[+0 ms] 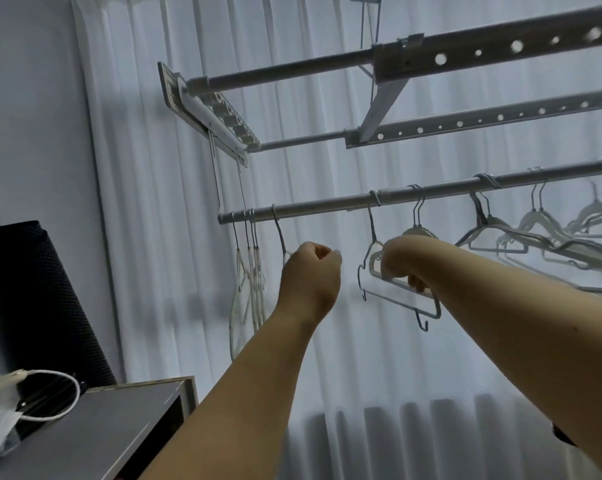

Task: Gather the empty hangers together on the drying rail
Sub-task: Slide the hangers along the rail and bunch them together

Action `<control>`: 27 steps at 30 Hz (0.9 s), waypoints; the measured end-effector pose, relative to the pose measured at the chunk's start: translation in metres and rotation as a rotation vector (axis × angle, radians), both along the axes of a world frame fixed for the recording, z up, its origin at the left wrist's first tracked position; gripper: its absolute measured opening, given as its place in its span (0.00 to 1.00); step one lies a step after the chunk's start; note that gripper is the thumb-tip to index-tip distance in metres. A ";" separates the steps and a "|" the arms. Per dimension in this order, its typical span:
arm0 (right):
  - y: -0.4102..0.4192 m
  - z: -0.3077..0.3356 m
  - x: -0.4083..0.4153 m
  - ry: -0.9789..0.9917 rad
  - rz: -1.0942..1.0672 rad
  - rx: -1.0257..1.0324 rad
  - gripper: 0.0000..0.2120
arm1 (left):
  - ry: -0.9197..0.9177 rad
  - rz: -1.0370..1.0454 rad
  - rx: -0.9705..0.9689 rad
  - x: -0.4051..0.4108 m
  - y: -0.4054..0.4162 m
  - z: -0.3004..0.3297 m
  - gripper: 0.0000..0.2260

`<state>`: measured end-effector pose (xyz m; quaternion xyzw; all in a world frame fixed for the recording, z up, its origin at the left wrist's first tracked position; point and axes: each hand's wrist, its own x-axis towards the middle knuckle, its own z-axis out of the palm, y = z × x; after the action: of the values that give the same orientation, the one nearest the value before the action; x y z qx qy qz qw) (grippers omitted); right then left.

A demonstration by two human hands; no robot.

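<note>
Both forearms are raised from the lower edge of the view toward the drying rail (361, 199). To the lower left of them, a grey cabinet top (119, 420) is seen carrying a face mask (1, 420), with a dark rolled mat (39, 299) upright behind it.

Left hand (310, 271): fingers are curled into a closed grip at the neck of a wire hanger (279, 230); the hanger body is hidden behind the hand, so the contact is probably a pinch, though this cannot be confirmed.

Right hand (401, 263): fingers are wrapped round the shoulder of a white plastic hanger (396, 299), which is hooked on the rail directly above the hand and is tilted.

Left of the left hand, a cluster of pale hangers (247, 289) is hung close together near the rail's end. Right of the right hand, further grey hangers (535, 240) are spread along the rail, some overlapping.

Above both hands, two perforated upper bars (500, 51) are mounted. White curtains (154, 168) are hung beyond everything.
</note>
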<state>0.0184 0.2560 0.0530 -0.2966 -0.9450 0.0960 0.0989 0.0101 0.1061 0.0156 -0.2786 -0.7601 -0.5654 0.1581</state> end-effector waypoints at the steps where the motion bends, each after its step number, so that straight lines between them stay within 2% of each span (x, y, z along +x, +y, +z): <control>1: 0.006 -0.005 0.000 -0.043 0.016 -0.181 0.16 | -0.033 -0.018 -0.009 0.000 0.004 -0.002 0.05; 3: 0.013 -0.013 -0.001 0.021 0.026 -0.492 0.12 | -0.095 -0.050 -0.023 -0.002 0.011 -0.005 0.06; 7: 0.023 -0.012 -0.007 0.365 0.093 -0.736 0.11 | -0.176 -0.077 -0.030 -0.007 0.022 -0.011 0.08; 11: 0.022 -0.004 -0.009 0.522 0.251 -1.030 0.06 | -0.227 -0.085 -0.027 -0.008 0.026 -0.013 0.08; 15: 0.024 0.000 -0.018 0.589 0.369 -1.121 0.03 | -0.259 -0.090 -0.028 -0.011 0.028 -0.016 0.10; 19: 0.026 -0.001 -0.026 0.596 0.368 -1.162 0.03 | -0.281 -0.065 -0.021 -0.016 0.027 -0.020 0.13; 23: 0.023 -0.018 -0.028 0.585 0.333 -1.237 0.03 | -0.370 -0.080 0.013 -0.023 0.026 -0.022 0.12; 27: 0.014 -0.038 -0.024 0.634 0.357 -1.280 0.05 | -0.500 -0.146 0.102 -0.027 0.032 -0.024 0.19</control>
<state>-0.0056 0.2703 0.0146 -0.0957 -0.6639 0.7247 0.1579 -0.0174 0.1386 -0.0086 -0.1759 -0.7241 -0.6640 -0.0619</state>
